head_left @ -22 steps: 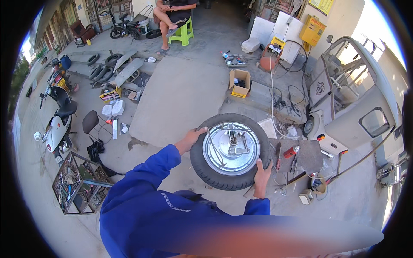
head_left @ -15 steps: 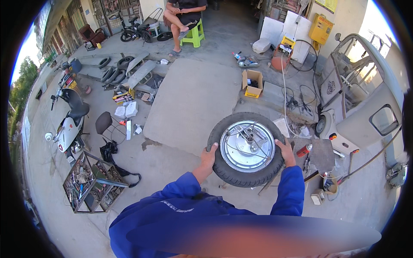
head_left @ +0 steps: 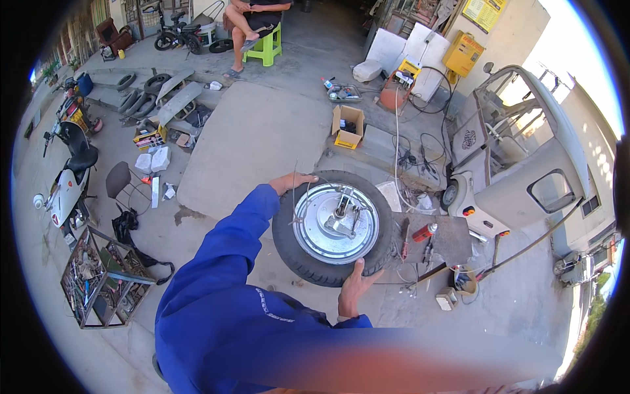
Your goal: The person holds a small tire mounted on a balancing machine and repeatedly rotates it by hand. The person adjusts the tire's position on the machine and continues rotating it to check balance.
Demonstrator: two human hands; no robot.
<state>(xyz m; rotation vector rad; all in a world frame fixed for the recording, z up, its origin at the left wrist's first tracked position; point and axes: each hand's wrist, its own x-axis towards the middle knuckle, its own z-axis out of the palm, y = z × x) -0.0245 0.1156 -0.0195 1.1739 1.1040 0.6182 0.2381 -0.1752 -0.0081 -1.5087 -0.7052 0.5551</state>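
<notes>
A wheel (head_left: pixel 319 228) with a black tyre and a silver hub lies almost flat in front of me. Brake parts (head_left: pixel 342 220) and a thin cable (head_left: pixel 294 197) show on the hub's upper face. My left hand (head_left: pixel 293 182) grips the tyre at its far left edge, its thumb side over the rubber. At the near right edge my right hand (head_left: pixel 355 287) holds the tyre from below, thumb on the sidewall and some fingers sticking out. What bears the wheel underneath is hidden.
Right of the wheel, a low table (head_left: pixel 446 240) carries a red spray can (head_left: pixel 424 232) and hand tools. A tool rack (head_left: pixel 108 279) stands at left. Beyond are a cardboard box (head_left: pixel 347 126), an air compressor (head_left: pixel 396 90), a small vehicle (head_left: pixel 518 141) and a seated person (head_left: pixel 256 16).
My left hand has gone from the wheel's left side to its far edge, my right from its right side to the near edge. The hub parts have turned, and the scene has shifted left.
</notes>
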